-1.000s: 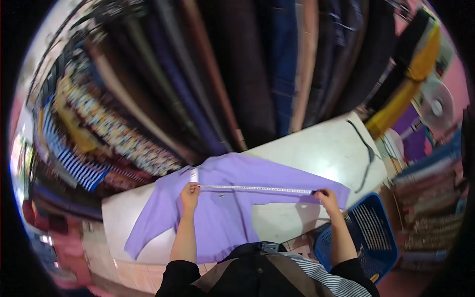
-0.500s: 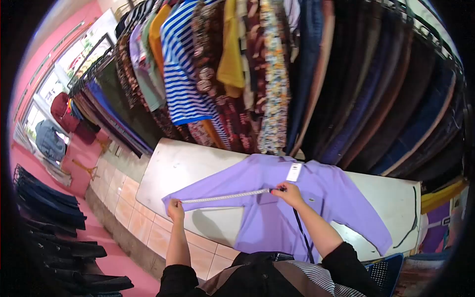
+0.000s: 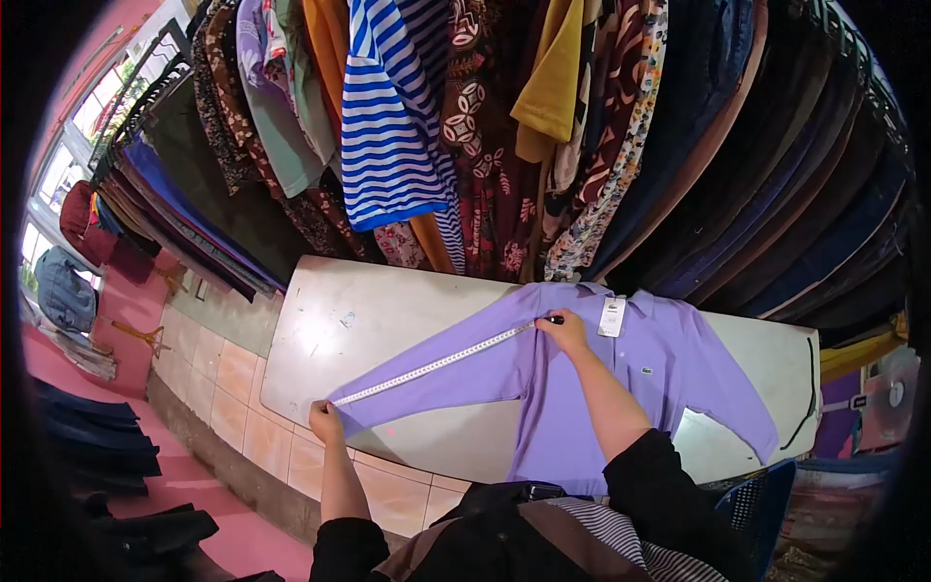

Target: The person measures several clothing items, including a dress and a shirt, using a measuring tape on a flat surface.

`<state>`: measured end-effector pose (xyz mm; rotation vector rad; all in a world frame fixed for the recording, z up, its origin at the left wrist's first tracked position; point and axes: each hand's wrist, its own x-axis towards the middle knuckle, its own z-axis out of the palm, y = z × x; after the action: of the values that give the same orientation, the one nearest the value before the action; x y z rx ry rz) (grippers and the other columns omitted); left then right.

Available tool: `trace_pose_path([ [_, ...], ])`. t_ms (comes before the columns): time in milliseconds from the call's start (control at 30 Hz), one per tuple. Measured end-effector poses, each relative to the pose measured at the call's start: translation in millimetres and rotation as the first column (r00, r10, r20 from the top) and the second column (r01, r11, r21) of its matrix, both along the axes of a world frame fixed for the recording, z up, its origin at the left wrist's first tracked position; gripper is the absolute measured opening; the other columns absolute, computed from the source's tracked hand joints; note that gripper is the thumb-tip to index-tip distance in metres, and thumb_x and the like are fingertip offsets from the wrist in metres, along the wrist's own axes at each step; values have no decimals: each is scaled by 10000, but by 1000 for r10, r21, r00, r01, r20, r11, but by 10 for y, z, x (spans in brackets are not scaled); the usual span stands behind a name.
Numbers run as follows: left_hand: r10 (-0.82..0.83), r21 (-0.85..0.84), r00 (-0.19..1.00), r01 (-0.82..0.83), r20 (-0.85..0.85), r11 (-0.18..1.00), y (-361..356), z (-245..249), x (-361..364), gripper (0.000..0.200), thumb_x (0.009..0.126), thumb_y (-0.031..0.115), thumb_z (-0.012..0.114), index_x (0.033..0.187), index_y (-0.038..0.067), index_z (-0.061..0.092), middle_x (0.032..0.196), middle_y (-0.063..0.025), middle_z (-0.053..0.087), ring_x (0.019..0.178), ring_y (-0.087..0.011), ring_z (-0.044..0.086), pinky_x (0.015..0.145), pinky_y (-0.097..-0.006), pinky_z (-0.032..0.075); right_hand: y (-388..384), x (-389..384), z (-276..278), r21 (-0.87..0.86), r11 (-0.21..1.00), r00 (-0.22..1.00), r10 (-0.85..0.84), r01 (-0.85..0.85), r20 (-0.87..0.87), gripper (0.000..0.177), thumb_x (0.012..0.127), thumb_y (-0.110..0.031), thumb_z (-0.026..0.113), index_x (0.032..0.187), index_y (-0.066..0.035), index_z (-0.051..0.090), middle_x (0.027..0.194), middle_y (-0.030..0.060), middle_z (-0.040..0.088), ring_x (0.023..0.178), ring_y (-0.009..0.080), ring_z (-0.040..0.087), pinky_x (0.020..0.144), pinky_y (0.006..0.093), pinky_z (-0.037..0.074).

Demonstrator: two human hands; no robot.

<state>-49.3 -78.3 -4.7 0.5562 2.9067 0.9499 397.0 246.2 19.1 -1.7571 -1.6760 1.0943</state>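
Observation:
A lilac long-sleeved shirt [image 3: 582,407] lies spread on a white table [image 3: 335,320], with a white tag [image 3: 612,316] by its collar and a small green crocodile badge on the chest. A white measuring tape [image 3: 436,364] runs straight along the left-lying sleeve. At the cuff, my left hand [image 3: 326,421] pinches one end of the tape. Up near the shoulder, my right hand [image 3: 562,332] grips the tape's other part, with a small black piece showing at the fingertips.
Racks of hanging clothes crowd the table's far side, among them a blue-striped shirt [image 3: 393,136] and dark trousers [image 3: 776,194]. Folded dark trousers [image 3: 97,436] hang at the left. A blue plastic chair [image 3: 761,514] stands at the near right. A black strip [image 3: 813,398] lies on the table's right end.
My right hand has moved up toward the shoulder, and the taut tape now slants more steeply. The black strap hanging from my right hand no longer shows. The view has shifted.

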Motion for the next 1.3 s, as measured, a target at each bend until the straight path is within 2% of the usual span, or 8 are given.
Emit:
trace_pose_path([
  [267, -73, -3, 996, 73, -47, 997, -52, -83, -89, 46, 843, 26, 638, 883, 6, 632, 793, -117, 669, 711, -238, 646, 679, -344, 515, -134, 109, 160, 11, 999, 989, 52, -51, -139, 541, 637, -407, 808, 993, -18, 685, 937, 156, 696, 882, 253, 660, 812, 340, 505],
  [400, -201, 253, 977, 214, -79, 944, 57, -186, -119, 49, 872, -13, 590, 917, 1, 602, 790, -84, 636, 722, -180, 616, 663, -303, 500, -426, 648, 274, -141, 987, 952, 32, -79, -305, 459, 674, -330, 818, 965, -27, 633, 801, 81, 651, 742, 187, 621, 642, 308, 499],
  [467, -328, 350, 944, 316, -25, 882, 203, -179, 24, 62, 888, -34, 562, 933, 2, 586, 784, -56, 614, 718, -139, 598, 646, -270, 489, -738, 1111, 561, -234, 971, 886, -67, -48, -459, 350, 726, -214, 798, 938, -37, 583, 736, 59, 591, 576, 111, 536, 473, 259, 391],
  [567, -584, 338, 808, 531, 76, 777, 555, -63, 550, 52, 911, -39, 543, 935, -1, 568, 763, -25, 569, 707, -66, 563, 622, -213, 469, -1190, 2056, 615, -320, 936, 819, -298, 149, -491, 311, 743, -163, 782, 950, -41, 585, 692, 29, 541, 537, 94, 496, 439, 247, 344],
  [667, -757, 412, 599, 639, 262, 649, 936, 13, 1363, 73, 889, -43, 561, 954, -17, 580, 773, -48, 592, 656, -100, 557, 598, -241, 460, -1613, 2907, 627, -308, 830, 790, -546, 464, -280, 413, 695, -209, 805, 983, -16, 580, 678, 11, 519, 506, 90, 460, 418, 257, 340],
  [767, -818, 506, 414, 645, 398, 573, 1190, 81, 2163, 75, 890, -41, 559, 958, -19, 583, 781, -58, 598, 647, -106, 585, 600, -246, 485, -1891, 3506, 552, -298, 761, 713, -646, 576, -273, 396, 698, -215, 808, 952, -15, 579, 666, 4, 506, 497, 86, 448, 420, 248, 330],
  [867, -778, 487, 368, 621, 510, 613, 1307, 182, 2737, 71, 898, -35, 552, 961, -26, 583, 785, -66, 613, 680, -119, 627, 623, -246, 514, -1940, 3805, 408, -283, 727, 659, -686, 625, -308, 398, 694, -216, 817, 939, -15, 576, 662, -2, 495, 496, 83, 433, 426, 243, 317],
  [1300, -722, 290, 613, 662, 322, 691, 1288, -20, 3038, 45, 875, -25, 575, 909, -26, 604, 748, -61, 629, 628, -112, 603, 591, -245, 495, -1697, 4044, 166, -273, 818, 796, -565, 506, -218, 469, 659, -290, 835, 961, -10, 611, 703, 13, 537, 558, 95, 495, 481, 258, 392],
])
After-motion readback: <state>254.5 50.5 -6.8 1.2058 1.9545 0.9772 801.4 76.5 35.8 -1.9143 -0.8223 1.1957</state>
